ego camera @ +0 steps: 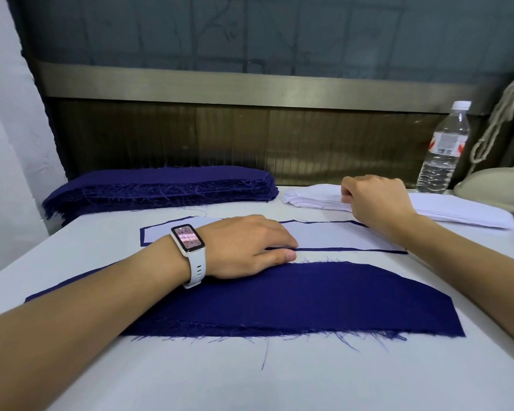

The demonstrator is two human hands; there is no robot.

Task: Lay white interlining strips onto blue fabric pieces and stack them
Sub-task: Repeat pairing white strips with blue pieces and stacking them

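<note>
The left hand [244, 247] lies flat and open on the far edge of the bare dark blue curved cloth piece [279, 298] on the white counter [250, 381]. The right hand [377, 200] curls on the pile of thin white interlining strips [463, 213]; whether it pinches one is hidden. It could lift two stuck strips, or lay one crooked. The label on the clear plastic water bottle [442, 149] is too blurry to read. The white wrist watch [187, 238] maybe shows 14:51.

head-worn camera, looking forward and down, close over table [279, 381]
</note>
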